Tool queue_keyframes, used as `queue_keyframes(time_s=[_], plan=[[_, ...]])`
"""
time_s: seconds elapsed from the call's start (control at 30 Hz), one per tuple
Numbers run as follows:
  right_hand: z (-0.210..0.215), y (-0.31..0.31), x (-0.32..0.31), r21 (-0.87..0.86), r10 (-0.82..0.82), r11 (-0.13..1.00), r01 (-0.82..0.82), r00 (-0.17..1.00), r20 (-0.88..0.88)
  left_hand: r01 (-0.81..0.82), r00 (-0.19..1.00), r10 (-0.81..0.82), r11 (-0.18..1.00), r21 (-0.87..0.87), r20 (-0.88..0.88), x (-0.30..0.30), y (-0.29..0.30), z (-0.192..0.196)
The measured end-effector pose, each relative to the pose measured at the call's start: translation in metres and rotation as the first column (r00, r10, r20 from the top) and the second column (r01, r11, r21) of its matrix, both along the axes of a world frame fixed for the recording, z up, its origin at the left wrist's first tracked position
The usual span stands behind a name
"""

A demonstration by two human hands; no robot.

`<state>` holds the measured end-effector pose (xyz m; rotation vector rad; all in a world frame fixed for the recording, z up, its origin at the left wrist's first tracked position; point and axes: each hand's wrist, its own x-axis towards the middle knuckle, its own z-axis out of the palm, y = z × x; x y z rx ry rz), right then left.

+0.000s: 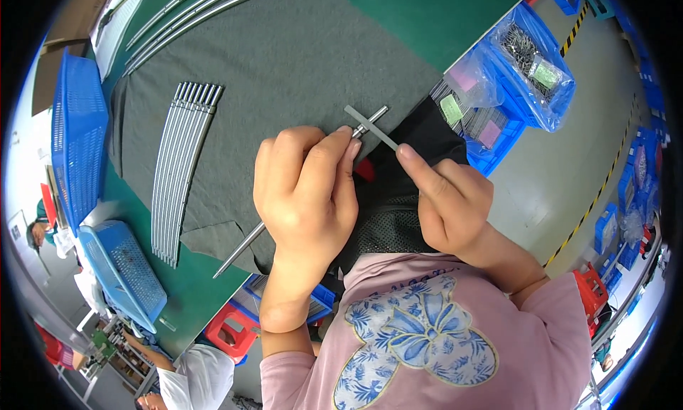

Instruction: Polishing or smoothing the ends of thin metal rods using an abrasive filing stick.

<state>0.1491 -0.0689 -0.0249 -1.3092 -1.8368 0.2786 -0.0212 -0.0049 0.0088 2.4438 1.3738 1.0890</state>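
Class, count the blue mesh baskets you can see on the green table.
2. One basket stands on edge at the table's left side; a lighter basket lies tilted below it, near the table's corner. Others may lie out of view.

A row of grey metal rods lies side by side on the dark grey felt mat, which covers a green table. Blue plastic baskets sit at the table's left edge. A blue bin of clear bagged parts stands off to the right.
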Motion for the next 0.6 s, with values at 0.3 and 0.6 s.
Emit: queue_keyframes(time_s=[0.3, 0.6], plan=[[0.017, -0.009, -0.008, -0.08, -0.012, 0.996, 0.026, 0.985, 0.174, 0.022, 0.999, -0.023, 0.999, 0.037, 0.027, 0.003, 0.001, -0.004], [0.026, -0.006, 0.0, -0.091, 0.076, 0.995, -0.051, 0.952, 0.297, 0.031, 0.996, -0.032, 0.999, 0.02, 0.077, 0.004, -0.001, -0.006]])
